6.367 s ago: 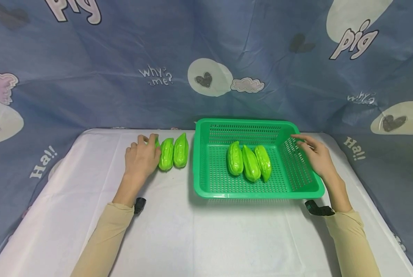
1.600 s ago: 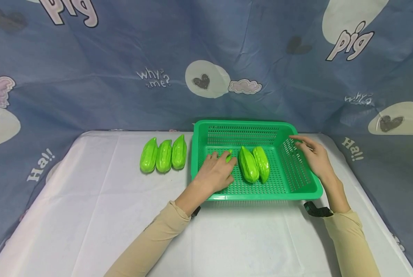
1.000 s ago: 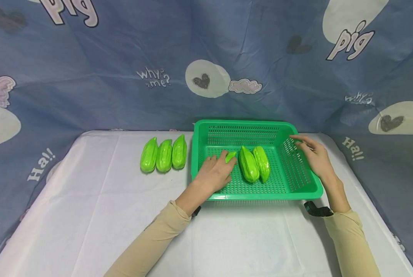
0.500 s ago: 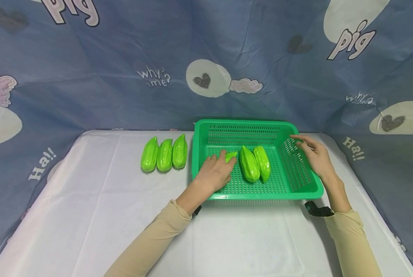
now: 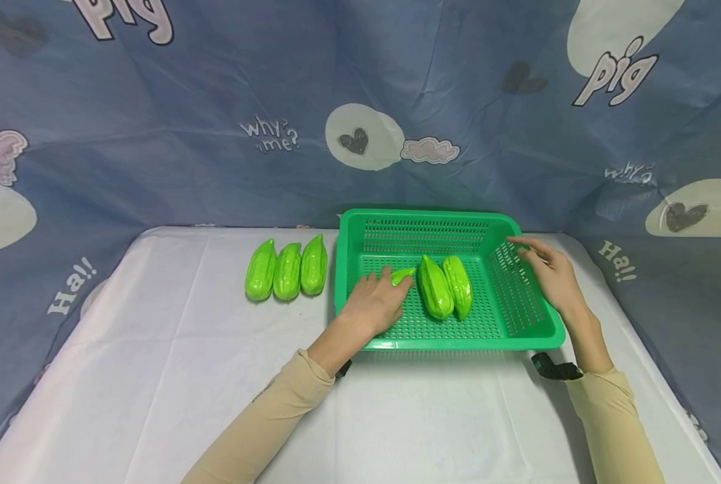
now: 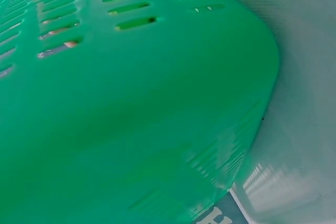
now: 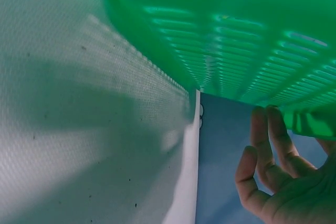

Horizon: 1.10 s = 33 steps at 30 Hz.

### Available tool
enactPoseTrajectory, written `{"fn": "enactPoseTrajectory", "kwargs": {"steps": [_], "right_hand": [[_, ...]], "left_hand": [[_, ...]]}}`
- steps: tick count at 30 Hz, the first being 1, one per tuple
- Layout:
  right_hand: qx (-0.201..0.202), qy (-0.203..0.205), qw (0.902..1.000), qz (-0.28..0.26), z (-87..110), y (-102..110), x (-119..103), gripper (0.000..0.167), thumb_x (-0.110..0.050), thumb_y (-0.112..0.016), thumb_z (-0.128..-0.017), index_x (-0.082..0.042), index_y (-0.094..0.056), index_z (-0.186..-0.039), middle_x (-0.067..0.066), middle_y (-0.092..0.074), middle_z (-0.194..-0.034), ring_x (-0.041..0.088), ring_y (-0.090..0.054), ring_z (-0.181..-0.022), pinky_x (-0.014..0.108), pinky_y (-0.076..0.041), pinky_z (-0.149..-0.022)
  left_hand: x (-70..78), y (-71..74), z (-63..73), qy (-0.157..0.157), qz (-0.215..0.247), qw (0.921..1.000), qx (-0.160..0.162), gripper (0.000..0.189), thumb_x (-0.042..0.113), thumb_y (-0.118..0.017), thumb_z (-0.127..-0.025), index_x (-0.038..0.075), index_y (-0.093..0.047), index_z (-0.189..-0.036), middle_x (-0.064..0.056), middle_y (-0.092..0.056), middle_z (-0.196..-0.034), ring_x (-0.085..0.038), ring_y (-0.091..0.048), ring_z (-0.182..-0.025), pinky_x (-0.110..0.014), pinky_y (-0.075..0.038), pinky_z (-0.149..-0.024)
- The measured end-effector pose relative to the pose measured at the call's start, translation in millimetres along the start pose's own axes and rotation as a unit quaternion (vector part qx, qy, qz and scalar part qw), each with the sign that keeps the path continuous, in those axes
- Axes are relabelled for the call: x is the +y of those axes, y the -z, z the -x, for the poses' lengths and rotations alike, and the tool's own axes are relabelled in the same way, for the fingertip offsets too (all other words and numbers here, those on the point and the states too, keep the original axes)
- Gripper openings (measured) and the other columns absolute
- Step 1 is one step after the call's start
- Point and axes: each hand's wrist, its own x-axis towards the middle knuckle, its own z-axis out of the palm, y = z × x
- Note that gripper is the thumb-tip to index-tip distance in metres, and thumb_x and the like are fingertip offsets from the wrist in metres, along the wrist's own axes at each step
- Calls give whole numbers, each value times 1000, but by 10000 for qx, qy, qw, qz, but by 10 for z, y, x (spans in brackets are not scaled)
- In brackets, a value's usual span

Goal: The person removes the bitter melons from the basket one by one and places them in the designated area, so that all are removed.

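Your left hand [image 5: 375,301] curls round a green vegetable [image 5: 402,275]; lower it gently before releasing. Let your right hand [image 5: 550,272], fingers loosely extended, steady the basket [image 5: 451,344].

Below the left hand [image 5: 372,301] and right hand [image 5: 555,274] I see a white tablecloth [image 5: 420,423], faintly creased. A blue backdrop [image 5: 215,188] rises beyond them. Ahead of the left hand I make out a printed pale oval with a dark heart [image 5: 354,141], a pinkish cloud [image 5: 430,150] just right of it, and "why me?" lettering [image 5: 272,131] farther left. Past the right hand I read "pig" [image 5: 617,74]; to that hand's right, "Ha!!" [image 5: 615,259].
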Motion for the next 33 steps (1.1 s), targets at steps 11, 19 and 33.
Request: {"fn": "enactPoseTrajectory", "kwargs": {"steps": [11,19,33], "right_hand": [[18,-4,10000,19,0,-4,24,48,-43,-45,-116,-20,-60,-155,21,-54,-162,0,-54,-120,75,-39,-116],[17,0,10000,59,0,-9,17,48,-43,-44,-116,-19,-60,-155,22,-54,-161,41,-56,-134,76,-39,-116],[-28,-9,10000,-14,1,10,-11,49,-42,-44,-116,-17,-59,-155,23,-52,-163,51,-54,-141,78,-37,-116]], "left_hand": [[6,-25,-4,-37,-17,9993,384,50,20,-72,-103,27,-58,-150,-25,-58,-147,-41,-71,-104,-53,-61,-90],[17,-26,-9,-125,-18,9958,906,44,16,-65,-103,32,-62,-145,-22,-56,-150,-35,-66,-91,-46,-56,-77],[-22,36,-12,-307,17,9753,2188,47,9,-66,-101,32,-65,-142,-19,-51,-157,-36,-61,-98,-35,-44,-68]]}}
